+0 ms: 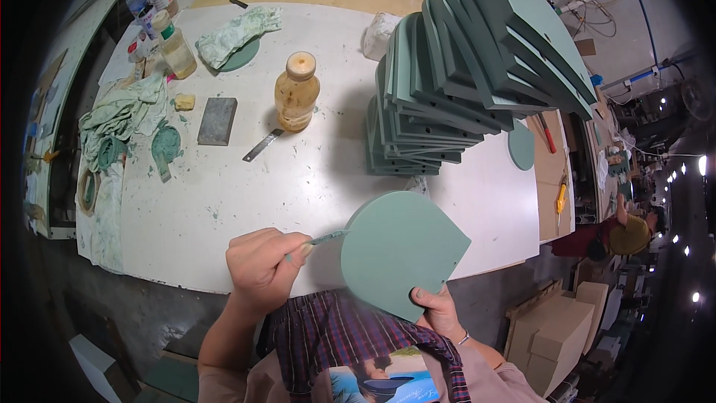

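A green teardrop-shaped board (403,250) lies tilted at the near edge of the white table (246,194). My right hand (440,310) grips its lower edge from beneath. My left hand (265,261) is closed around a thin putty knife (324,238), and the blade tip touches the board's left edge. A tall leaning stack of the same green boards (462,67) stands just behind.
On the table: an amber bottle (297,92), a metal scraper (262,145), a grey block (218,121), green-stained rags (123,116), more bottles (160,7) at the far left. Another person (619,235) bends at the right, near cardboard boxes (556,336).
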The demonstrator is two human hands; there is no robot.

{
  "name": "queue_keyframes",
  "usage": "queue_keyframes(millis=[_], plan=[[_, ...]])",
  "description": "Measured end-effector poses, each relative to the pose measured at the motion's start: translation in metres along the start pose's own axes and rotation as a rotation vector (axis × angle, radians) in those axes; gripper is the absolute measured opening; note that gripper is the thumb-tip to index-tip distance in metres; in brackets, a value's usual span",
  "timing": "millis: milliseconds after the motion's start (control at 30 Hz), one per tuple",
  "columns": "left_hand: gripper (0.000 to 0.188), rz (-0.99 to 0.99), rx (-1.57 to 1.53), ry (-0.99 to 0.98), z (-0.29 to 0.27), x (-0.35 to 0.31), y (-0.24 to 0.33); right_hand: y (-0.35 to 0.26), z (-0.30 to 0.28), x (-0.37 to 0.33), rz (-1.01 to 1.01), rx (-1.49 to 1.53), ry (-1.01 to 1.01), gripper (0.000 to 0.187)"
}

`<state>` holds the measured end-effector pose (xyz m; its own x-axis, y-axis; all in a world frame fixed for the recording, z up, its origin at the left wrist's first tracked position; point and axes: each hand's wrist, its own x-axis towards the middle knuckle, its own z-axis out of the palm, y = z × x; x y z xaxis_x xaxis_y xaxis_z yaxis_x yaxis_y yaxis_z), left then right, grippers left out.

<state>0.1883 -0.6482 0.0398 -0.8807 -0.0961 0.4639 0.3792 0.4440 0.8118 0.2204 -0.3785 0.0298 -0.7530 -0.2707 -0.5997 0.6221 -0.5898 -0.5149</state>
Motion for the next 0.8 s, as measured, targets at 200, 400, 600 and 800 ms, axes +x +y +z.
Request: queue_keyframes(millis=[200,400,600,800], plan=[[0.002,-0.072,-0.078,0.004,0.0039,-0.0007,0.0018,0.0011,0.0017,-0.0010,-0.012,0.015,0.023,0.055],[0.003,-0.117,-0.013,0.021,0.0069,-0.0014,-0.0015,0.0014,-0.0002,-0.0003,-0.007,0.010,0.013,0.057],[0.005,-0.050,-0.064,0.021,0.0086,-0.0023,0.0002,0.0010,0.0024,-0.0018,-0.016,0.027,0.027,0.058],[0.004,0.006,0.051,0.026,0.0065,0.0003,-0.0030,-0.0002,0.0062,-0.0009,-0.024,0.034,0.038,0.058]])
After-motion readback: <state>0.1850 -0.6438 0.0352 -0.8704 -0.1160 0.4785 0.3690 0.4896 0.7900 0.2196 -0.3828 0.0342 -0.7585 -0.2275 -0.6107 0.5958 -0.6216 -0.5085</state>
